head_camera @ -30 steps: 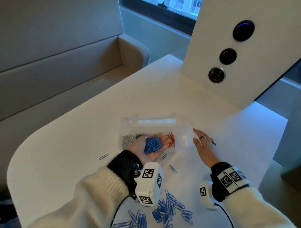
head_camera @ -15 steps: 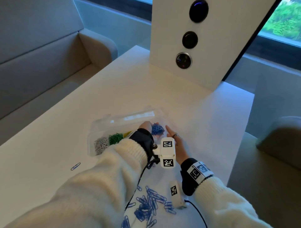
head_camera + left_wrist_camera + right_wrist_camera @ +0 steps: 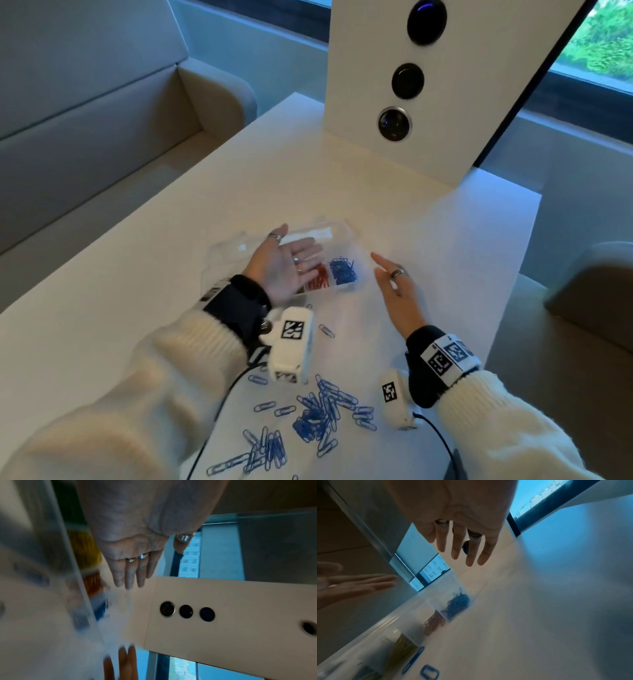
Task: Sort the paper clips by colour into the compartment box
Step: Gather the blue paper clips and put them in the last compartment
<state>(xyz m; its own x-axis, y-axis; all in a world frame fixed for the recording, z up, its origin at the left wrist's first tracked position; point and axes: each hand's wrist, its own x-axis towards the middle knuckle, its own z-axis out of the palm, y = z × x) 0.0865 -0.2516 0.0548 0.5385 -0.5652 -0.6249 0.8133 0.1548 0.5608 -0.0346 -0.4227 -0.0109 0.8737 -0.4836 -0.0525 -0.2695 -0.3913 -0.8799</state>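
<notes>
Blue paper clips (image 3: pixel 318 411) lie loose on the white table (image 3: pixel 120 308), on the near side of the clear compartment box (image 3: pixel 335 233). Left hand (image 3: pixel 286 265) hovers palm-up over the box, fingers straight and together, holding nothing. Right hand (image 3: pixel 399 294) sits just beside the box's right end, fingers extended, empty. Inside the box, the rightmost compartment holds blue clips (image 3: pixel 342 270); the adjacent one holds red clips (image 3: pixel 318 281). Beyond the box stands a white panel (image 3: pixel 445 102).

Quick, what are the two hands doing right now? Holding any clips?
Left hand: open, palm up over the box, holding nothing.
Right hand: open, fingers straight, beside the box, holding nothing.
</notes>
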